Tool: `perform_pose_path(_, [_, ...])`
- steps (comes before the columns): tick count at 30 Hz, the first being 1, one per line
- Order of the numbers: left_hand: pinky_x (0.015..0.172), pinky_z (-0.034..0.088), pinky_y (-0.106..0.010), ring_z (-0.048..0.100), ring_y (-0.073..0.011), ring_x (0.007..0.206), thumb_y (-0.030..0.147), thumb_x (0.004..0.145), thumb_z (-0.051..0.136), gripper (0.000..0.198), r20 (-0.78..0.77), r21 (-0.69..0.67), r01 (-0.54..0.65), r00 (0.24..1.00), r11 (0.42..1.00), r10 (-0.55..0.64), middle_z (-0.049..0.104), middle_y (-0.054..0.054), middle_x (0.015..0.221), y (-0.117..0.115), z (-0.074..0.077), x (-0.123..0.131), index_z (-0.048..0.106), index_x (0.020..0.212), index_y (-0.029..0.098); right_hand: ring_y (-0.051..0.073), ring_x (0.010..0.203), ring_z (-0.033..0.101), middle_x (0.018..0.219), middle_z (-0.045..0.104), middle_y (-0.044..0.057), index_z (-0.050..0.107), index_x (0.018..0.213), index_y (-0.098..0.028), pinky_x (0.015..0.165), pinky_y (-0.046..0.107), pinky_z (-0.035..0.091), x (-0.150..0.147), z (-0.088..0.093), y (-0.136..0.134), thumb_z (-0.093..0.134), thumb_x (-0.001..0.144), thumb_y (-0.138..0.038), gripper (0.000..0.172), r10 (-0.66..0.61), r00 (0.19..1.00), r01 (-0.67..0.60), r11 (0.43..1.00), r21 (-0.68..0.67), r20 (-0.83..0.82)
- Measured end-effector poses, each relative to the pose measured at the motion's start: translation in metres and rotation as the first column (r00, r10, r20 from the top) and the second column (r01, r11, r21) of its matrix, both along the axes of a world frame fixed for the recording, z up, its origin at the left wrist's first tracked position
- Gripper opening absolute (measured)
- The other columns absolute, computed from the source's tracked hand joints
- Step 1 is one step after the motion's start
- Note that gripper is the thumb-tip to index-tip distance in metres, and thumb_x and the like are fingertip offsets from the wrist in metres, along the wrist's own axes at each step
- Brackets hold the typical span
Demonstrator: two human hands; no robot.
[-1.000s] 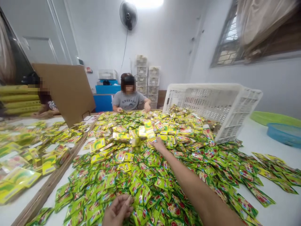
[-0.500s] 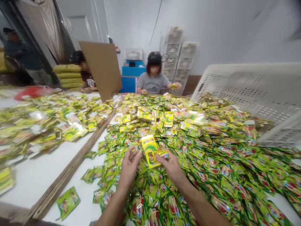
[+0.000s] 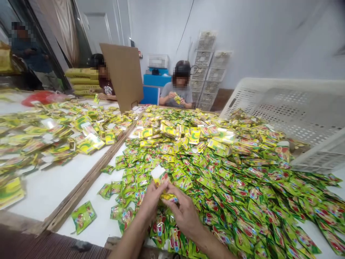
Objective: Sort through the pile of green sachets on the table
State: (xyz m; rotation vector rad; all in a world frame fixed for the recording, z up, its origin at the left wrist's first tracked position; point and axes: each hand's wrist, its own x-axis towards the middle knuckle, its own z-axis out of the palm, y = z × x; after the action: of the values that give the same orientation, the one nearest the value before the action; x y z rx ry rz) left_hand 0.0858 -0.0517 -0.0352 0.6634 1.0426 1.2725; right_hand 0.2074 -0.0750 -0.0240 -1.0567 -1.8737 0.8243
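A small yellow carton (image 3: pixel 161 176) with a white flap at its top stands between my hands, over the heap of green sachets (image 3: pixel 223 194). My left hand (image 3: pixel 151 201) is closed on the carton's left side. From the right, my right hand (image 3: pixel 184 210) has its fingers round the lower part, by a yellow edge (image 3: pixel 169 197). My fingers cover much of the carton, so I cannot tell whether a sachet is in it. Flat yellow cartons (image 3: pixel 168 130) lie piled behind the sachets.
A white perforated basket (image 3: pixel 269 99) lies tipped at the right. A wooden strip (image 3: pixel 94 176) divides the table, with more cartons (image 3: pixel 88 142) on its left. A cardboard sheet (image 3: pixel 122 75) stands at the back. One co-worker (image 3: pixel 176 95) sits opposite; others are at the left.
The carton has come nearer to me and turned. My left hand, earlier open beside it, now grips it along with my right. The person opposite has brought both hands together on a yellow item.
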Motion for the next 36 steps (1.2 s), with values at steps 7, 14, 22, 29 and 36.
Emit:
perform_pose_path(7, [0.070, 0.047, -0.027, 0.062, -0.0189, 0.077, 0.032, 0.065, 0.072, 0.036, -0.192, 0.134, 0.210, 0.964, 0.969, -0.182, 0.068, -0.005, 0.086, -0.002, 0.003, -0.017, 0.062, 0.095, 0.015, 0.021, 0.075, 0.064, 0.083, 0.069, 0.004, 0.062, 0.093, -0.019, 0.070, 0.032, 0.050, 0.026, 0.032, 0.028, 0.062, 0.076, -0.043, 0.029, -0.235, 0.947, 0.134, 0.910, -0.393, -0.220])
perform_pose_path(14, [0.069, 0.047, -0.027, 0.061, -0.0184, 0.075, 0.034, 0.065, 0.072, 0.035, -0.274, 0.158, 0.310, 0.926, 0.937, -0.260, 0.068, -0.005, 0.084, -0.010, 0.011, -0.019, 0.063, 0.093, 0.016, 0.022, 0.077, 0.061, 0.085, 0.069, 0.003, 0.068, 0.088, -0.020, 0.071, 0.032, 0.045, 0.035, 0.044, 0.067, 0.063, 0.073, -0.039, 0.024, -0.030, 0.999, 0.038, 0.973, -0.227, 0.038])
perform_pose_path(22, [0.059, 0.045, -0.025, 0.059, -0.0163, 0.063, 0.036, 0.065, 0.071, 0.032, -0.280, 0.139, 0.360, 0.908, 0.923, -0.312, 0.067, -0.003, 0.074, -0.009, 0.011, -0.019, 0.067, 0.090, 0.017, 0.016, 0.058, 0.053, 0.063, 0.062, -0.002, 0.067, 0.072, -0.019, 0.054, 0.025, 0.038, 0.036, 0.035, 0.063, 0.067, 0.070, -0.038, 0.019, 0.096, 0.977, -0.038, 0.956, -0.291, 0.188])
perform_pose_path(29, [0.059, 0.047, -0.027, 0.060, -0.0165, 0.061, 0.038, 0.062, 0.073, 0.039, -0.143, 0.053, 0.366, 0.924, 0.929, -0.355, 0.069, -0.004, 0.077, -0.005, 0.011, -0.019, 0.067, 0.093, 0.016, 0.017, 0.065, 0.054, 0.079, 0.064, 0.001, 0.064, 0.092, -0.022, 0.060, 0.027, 0.042, 0.030, 0.029, 0.043, 0.059, 0.078, -0.037, 0.022, -0.101, 0.987, 0.119, 0.983, -0.143, 0.127])
perform_pose_path(36, [0.059, 0.045, -0.026, 0.060, -0.0162, 0.060, 0.040, 0.066, 0.070, 0.041, -0.110, 0.050, 0.370, 0.925, 0.927, -0.364, 0.069, -0.004, 0.073, -0.001, 0.006, -0.021, 0.068, 0.099, 0.016, 0.025, 0.098, 0.053, 0.094, 0.061, 0.006, 0.068, 0.082, -0.024, 0.087, 0.038, 0.037, 0.026, 0.018, 0.029, 0.059, 0.079, -0.039, 0.018, -0.114, 0.981, 0.128, 0.988, -0.082, 0.154])
